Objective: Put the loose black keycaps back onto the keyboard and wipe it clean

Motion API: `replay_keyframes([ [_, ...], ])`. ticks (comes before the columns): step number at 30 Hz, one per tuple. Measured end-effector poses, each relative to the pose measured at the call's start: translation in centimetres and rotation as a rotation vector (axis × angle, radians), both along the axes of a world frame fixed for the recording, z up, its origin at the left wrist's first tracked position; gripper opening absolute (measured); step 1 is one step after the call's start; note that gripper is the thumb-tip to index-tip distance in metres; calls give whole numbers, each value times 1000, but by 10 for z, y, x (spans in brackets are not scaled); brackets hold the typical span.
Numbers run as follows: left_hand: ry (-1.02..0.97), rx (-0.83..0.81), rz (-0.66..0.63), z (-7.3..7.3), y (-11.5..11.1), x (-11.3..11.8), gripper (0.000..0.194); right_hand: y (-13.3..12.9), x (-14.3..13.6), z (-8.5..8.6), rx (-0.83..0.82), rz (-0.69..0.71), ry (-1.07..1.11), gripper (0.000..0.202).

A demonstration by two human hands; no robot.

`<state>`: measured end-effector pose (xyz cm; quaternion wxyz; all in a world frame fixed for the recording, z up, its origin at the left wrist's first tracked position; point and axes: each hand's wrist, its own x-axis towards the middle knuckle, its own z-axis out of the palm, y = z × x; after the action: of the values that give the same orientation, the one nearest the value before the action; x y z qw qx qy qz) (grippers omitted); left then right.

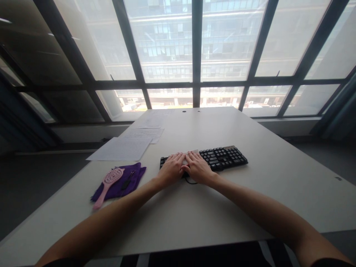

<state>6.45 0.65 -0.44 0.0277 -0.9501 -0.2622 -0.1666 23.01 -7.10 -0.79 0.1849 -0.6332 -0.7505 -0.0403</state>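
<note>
A black keyboard (222, 157) lies at a slight angle on the white table. My left hand (172, 165) rests palm down over its left part, fingers stretched forward. Beside it, my right hand (198, 167) lies flat too, and the thumbs meet or nearly meet. A thin white piece (191, 151), paper or cloth, shows under and just beyond the fingertips; most of it is covered by my hands. A loop of black cable (190, 181) comes out below my wrists. The keys beneath my palms are hidden.
To the left, a pink hairbrush (112, 177) and a small dark object with a cord (126, 182) lie on a folded purple cloth (137, 174). Beyond them are several sheets of paper (122, 148) along the left edge of the white table (211, 218). Large windows (169, 44) stand behind.
</note>
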Motion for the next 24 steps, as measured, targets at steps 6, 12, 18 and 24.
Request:
replay_keyframes([
  [6,23,-23,-17,0,-1,-3,64,-2,-1,7,-18,-1,-14,69],
  [12,0,-39,-52,2,-2,-4,81,-1,1,11,-3,19,-11,65],
  [18,-7,-29,-86,8,-6,-2,64,1,4,11,22,45,-3,58],
  [24,-17,-2,-79,3,-6,-2,77,-3,1,15,20,26,-51,62],
])
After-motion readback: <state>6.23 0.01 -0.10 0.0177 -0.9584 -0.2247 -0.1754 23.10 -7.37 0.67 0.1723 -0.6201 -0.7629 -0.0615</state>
